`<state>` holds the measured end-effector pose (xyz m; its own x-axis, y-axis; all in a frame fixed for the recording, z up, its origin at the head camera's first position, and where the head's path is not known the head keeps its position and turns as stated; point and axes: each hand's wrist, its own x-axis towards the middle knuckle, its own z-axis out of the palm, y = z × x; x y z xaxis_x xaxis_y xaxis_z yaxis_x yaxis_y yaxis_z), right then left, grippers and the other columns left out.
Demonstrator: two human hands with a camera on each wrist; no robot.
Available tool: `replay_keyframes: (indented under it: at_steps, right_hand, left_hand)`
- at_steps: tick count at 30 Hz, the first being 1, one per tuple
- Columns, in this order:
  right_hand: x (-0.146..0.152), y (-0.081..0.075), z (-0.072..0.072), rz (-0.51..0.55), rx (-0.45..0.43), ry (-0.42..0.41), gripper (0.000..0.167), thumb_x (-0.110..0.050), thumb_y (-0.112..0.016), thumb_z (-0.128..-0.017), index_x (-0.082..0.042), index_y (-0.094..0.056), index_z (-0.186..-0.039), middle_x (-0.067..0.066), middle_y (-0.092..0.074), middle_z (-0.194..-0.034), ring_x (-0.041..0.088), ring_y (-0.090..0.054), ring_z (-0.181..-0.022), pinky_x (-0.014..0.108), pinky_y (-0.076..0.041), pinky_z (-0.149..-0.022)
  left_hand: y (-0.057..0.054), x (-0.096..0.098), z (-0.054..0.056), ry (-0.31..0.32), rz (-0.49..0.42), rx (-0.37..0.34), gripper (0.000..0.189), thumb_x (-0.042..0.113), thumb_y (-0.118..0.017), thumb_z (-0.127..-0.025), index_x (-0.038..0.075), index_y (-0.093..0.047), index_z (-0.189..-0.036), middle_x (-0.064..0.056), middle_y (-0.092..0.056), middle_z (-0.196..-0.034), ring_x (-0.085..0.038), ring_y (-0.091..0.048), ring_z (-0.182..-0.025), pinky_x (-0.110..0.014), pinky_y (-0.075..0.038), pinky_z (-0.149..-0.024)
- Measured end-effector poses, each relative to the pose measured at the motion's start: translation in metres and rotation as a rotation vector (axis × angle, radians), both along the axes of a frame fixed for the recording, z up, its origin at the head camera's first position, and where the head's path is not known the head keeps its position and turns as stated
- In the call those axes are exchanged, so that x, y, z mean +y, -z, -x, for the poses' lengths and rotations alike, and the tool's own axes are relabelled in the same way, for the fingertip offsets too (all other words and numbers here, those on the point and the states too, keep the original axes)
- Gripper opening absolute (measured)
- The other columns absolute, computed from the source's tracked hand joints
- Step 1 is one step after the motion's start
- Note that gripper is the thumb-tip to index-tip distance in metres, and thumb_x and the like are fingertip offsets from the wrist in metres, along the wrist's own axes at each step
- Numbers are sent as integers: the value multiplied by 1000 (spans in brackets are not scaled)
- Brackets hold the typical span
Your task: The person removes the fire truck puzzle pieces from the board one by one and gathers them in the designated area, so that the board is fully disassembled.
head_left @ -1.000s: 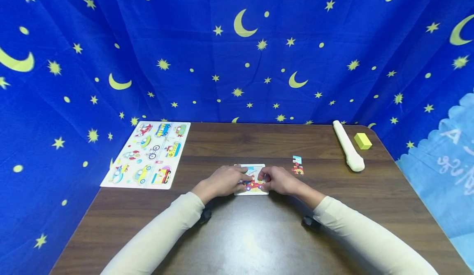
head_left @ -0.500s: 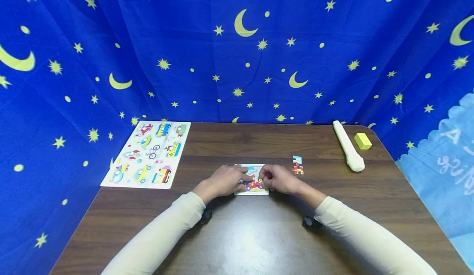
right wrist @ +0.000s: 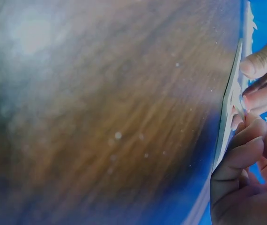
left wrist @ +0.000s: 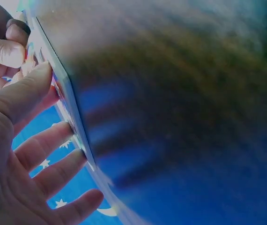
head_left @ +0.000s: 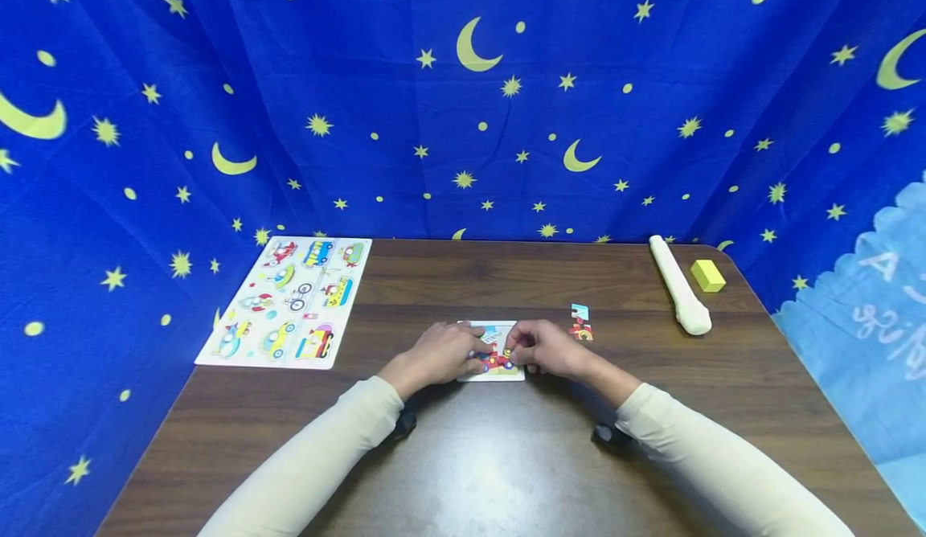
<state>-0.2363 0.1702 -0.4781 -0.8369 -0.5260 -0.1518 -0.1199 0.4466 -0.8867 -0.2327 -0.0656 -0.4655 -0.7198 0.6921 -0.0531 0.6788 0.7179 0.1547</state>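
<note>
A small jigsaw puzzle board with a white border and a red vehicle picture lies mid-table. On its left part rests my left hand, fingers stretched over the picture. The left wrist view shows its thumb and fingertips at the board's edge. My right hand pinches a thin puzzle piece between thumb and index finger, over the board's right side. The piece stands tilted against the board in the right wrist view, its face mostly hidden by the fingers. Loose joined-looking puzzle pieces lie right of the board.
A large white puzzle board with vehicle pictures lies at the table's left. Toward the back right are a white club-shaped object and a yellow block. A blue star-patterned curtain hangs behind the brown table.
The right fingers have shifted slightly at the board's right side, still pinching the piece. The left hand stays in place on the board, and the loose pieces have not moved.
</note>
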Motion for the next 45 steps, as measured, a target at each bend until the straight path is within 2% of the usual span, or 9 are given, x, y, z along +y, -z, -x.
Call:
replay_keyframes:
  at_steps: [7,12,21,26,32,39,45]
  right_hand:
    - [9,-6,2,106,-135,32,15,-2,-66,-95,7,-61,-106,3,-59,-78,12,-51,-58,21,-40,-46]
    - [31,-8,2,92,-165,66,15,-4,-67,-95,6,-62,-106,2,-59,-77,11,-50,-57,22,-39,-46]
    - [89,-13,6,5,-128,125,14,-3,-66,-94,6,-62,-104,0,-56,-73,8,-48,-55,21,-39,-45]
    - [110,-11,6,-70,-104,151,8,1,-66,-93,4,-63,-99,-1,-56,-72,9,-46,-54,21,-37,-45]
    - [114,-11,6,-153,-37,153,11,0,-69,-89,6,-63,-96,-1,-55,-73,10,-44,-54,22,-36,-45]
    - [114,-13,10,-238,31,190,7,3,-70,-88,0,-63,-88,-2,-55,-70,10,-45,-57,22,-37,-47]
    - [113,-13,11,-259,82,210,10,-1,-74,-85,-2,-64,-85,-2,-57,-72,11,-47,-61,22,-39,-50]
  left_hand:
    - [0,2,2,3,-4,11,37,39,-72,-94,27,-72,-130,-6,-60,-146,-33,-56,-134,-53,-50,-104]
    - [0,1,-1,-5,-20,-18,36,38,-73,-94,26,-73,-128,-6,-59,-147,-32,-55,-135,-55,-49,-103]
    - [0,-1,-1,-9,-30,10,35,37,-73,-94,26,-74,-127,-6,-59,-146,-34,-54,-135,-55,-51,-101]
    - [0,-2,-2,-3,-17,-13,36,37,-72,-95,26,-73,-129,-6,-58,-148,-34,-52,-138,-56,-49,-104]
    - [0,-1,-2,-4,1,-31,37,38,-71,-95,28,-71,-131,-5,-55,-150,-34,-50,-139,-57,-47,-106]
    - [-2,0,-1,-12,-12,-52,38,37,-72,-95,27,-71,-132,-5,-54,-151,-34,-49,-141,-61,-42,-109]
    - [-1,-1,-1,4,-27,-54,37,35,-73,-95,25,-72,-130,-7,-56,-149,-34,-51,-139,-59,-43,-110]
